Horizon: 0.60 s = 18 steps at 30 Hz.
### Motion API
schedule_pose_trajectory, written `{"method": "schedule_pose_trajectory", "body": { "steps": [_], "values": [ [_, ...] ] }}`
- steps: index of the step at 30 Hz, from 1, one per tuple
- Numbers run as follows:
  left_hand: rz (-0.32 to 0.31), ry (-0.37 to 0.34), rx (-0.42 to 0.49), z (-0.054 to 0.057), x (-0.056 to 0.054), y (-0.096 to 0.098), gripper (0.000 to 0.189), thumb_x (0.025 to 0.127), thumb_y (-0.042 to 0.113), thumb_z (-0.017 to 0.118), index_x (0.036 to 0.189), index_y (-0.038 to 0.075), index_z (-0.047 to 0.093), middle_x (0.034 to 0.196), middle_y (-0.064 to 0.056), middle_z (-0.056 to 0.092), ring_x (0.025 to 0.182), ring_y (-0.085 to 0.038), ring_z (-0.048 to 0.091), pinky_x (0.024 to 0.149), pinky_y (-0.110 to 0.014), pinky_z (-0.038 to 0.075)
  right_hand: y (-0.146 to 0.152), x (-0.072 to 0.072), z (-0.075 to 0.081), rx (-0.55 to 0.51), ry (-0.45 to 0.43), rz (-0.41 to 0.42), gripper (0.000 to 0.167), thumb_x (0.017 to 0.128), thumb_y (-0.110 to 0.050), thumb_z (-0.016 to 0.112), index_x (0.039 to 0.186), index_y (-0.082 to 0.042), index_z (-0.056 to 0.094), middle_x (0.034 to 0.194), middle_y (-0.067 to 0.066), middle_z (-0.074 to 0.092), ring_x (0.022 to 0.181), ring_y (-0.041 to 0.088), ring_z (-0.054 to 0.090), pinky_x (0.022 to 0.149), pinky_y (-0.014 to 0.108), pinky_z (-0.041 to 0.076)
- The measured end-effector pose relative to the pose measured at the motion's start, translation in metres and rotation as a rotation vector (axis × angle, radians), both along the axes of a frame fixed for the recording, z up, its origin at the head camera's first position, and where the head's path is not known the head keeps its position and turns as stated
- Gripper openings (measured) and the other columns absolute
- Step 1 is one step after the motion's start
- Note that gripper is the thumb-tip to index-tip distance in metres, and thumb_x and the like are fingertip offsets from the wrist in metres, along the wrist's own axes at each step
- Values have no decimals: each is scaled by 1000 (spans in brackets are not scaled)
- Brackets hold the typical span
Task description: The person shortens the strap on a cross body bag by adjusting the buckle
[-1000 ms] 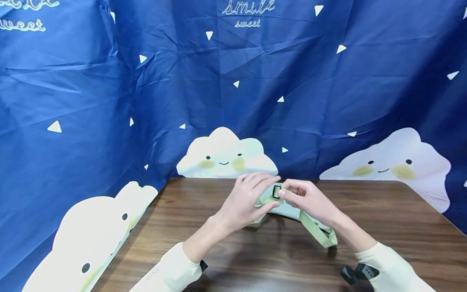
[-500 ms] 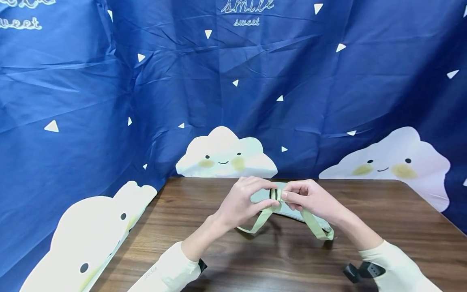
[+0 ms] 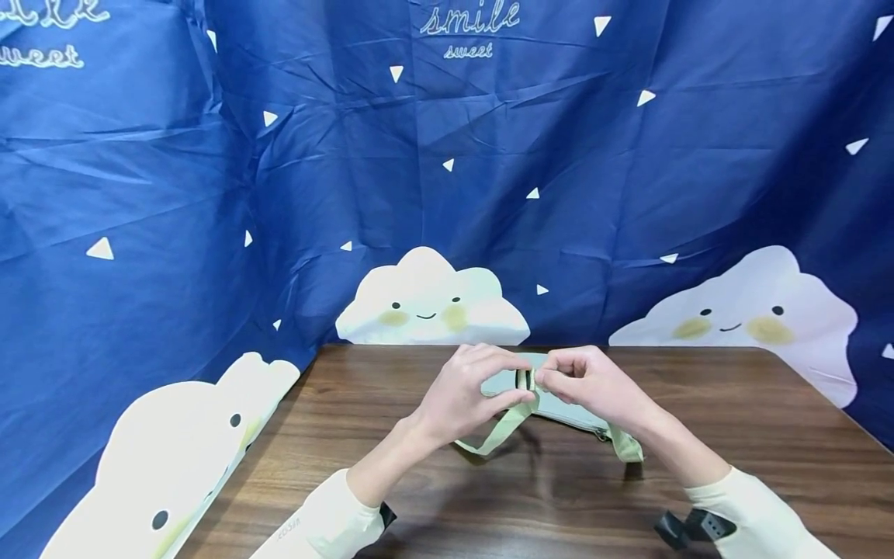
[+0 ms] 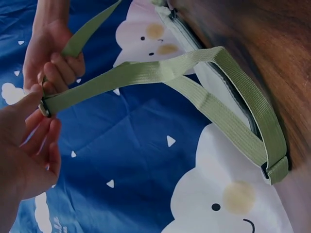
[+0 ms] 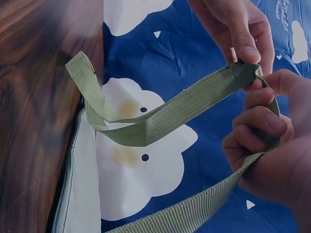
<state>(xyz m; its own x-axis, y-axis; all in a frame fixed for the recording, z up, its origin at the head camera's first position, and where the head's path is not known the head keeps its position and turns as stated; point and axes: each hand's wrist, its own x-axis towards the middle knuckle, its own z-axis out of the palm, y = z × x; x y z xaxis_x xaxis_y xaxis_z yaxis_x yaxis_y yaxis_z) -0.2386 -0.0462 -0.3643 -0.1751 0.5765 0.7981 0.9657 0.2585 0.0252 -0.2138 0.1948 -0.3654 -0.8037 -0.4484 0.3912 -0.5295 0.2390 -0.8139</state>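
Note:
A pale blue-green zippered bag (image 3: pixel 562 410) lies on the table behind the hands, partly hidden by them. From it rises a light green webbing strap (image 4: pixel 107 87), looped above the tabletop. My left hand (image 3: pixel 454 394) pinches a dark-framed strap buckle (image 3: pixel 521 379) between thumb and fingertips. Close beside it, my right hand (image 3: pixel 590 384) pinches the strap at the buckle, its other fingers curled round the webbing in the right wrist view. Another stretch of strap (image 5: pixel 194 211) runs down out of that hand. How the webbing threads through the buckle is partly hidden by fingers.
The brown wooden table (image 3: pixel 475 497) reaches back to a blue curtain (image 3: pixel 489 155) printed with clouds and triangles. A second dark buckle (image 4: pixel 265 170) sits on the strap near the bag. A dark device (image 3: pixel 694 526) is on the right sleeve.
My left fingers have closed in on the buckle, which they did not pinch a second ago. The strap below my right hand has shifted, and the bag's zipper end now shows there.

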Motion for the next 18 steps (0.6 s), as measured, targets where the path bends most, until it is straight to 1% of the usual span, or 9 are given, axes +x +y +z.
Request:
{"method": "schedule_pose_trajectory", "body": {
  "steps": [6, 10, 13, 16, 18],
  "values": [
    [-30, -41, 36, -3, 0, 3, 39, 81, 27, 89, 114, 10, 75, 107, 6, 73, 107, 0, 60, 93, -22, 44, -2, 3, 2, 49, -13, -104, 22, 97, -21, 71, 77, -11, 67, 61, -3, 42, 55, 12, 40, 52, 30, 38],
    [-47, -63, 52, -5, 0, 5, 39, 81, 26, 89, 114, 9, 75, 105, 6, 72, 103, 0, 61, 92, -23, 45, -2, 3, 2, 79, -18, -135, 23, 96, -20, 71, 75, -13, 67, 60, -3, 44, 55, 13, 42, 53, 28, 38],
    [-52, -70, 59, -6, -1, 7, 39, 81, 25, 89, 114, 10, 74, 101, 6, 71, 99, -1, 61, 90, -23, 45, -2, 3, 2, 74, -23, -105, 24, 98, -18, 69, 75, -12, 66, 58, -1, 45, 54, 12, 41, 51, 28, 36],
    [-57, -74, 83, -7, 0, 8, 40, 80, 24, 89, 114, 9, 75, 101, 6, 72, 97, -2, 63, 88, -23, 46, -2, 2, 1, 46, -31, -36, 23, 101, -18, 66, 78, -11, 66, 60, 4, 49, 52, 12, 40, 48, 28, 33],
    [-62, -79, 115, -6, -1, 8, 40, 78, 22, 90, 113, 9, 75, 103, 4, 73, 99, -3, 65, 87, -22, 47, 0, 0, 2, 19, -27, 15, 21, 102, -16, 64, 83, -9, 67, 63, 11, 53, 52, 15, 41, 48, 29, 35]
  ]
}}
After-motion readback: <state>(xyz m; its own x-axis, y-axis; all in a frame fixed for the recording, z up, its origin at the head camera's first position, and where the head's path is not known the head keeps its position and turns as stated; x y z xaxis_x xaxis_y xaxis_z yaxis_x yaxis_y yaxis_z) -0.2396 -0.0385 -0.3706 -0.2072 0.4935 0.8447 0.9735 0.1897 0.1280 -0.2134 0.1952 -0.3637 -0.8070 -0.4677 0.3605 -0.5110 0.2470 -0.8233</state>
